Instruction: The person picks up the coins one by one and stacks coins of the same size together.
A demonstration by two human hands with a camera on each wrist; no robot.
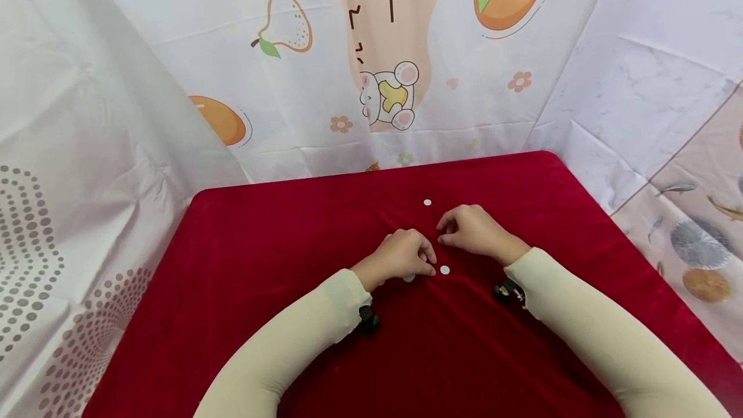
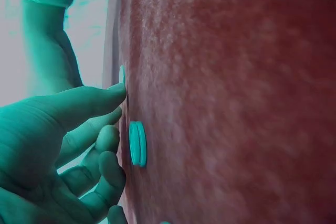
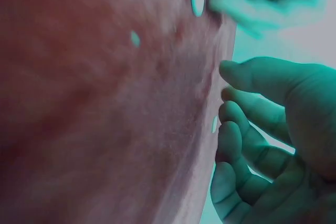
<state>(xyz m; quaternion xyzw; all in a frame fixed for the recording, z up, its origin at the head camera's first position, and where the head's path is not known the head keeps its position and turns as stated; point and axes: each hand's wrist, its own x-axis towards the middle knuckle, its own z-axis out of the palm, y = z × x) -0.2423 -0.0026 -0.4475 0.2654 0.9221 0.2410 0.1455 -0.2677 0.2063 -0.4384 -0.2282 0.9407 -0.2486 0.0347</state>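
Several small pale round discs lie on a red cloth. My left hand (image 1: 406,255) is low over the cloth, fingers bent and fingertips beside one disc (image 1: 444,269). Another disc (image 1: 409,278) is partly hidden below this hand. Up close, the left wrist view shows a disc (image 2: 137,144) with a groove round its edge, near the bent fingers. The left thumb and forefinger are apart. My right hand (image 1: 471,229) hovers to the right with loosely curled fingers and a gap between thumb and forefinger. Beyond it lies a smaller-looking disc (image 1: 427,202).
The red cloth (image 1: 278,231) covers a table with rounded far corners. Behind it hangs a white curtain (image 1: 278,115) printed with fruit and a cartoon animal. More curtains enclose both sides. Dark devices (image 1: 368,319) sit at the wrists below the pale sleeves.
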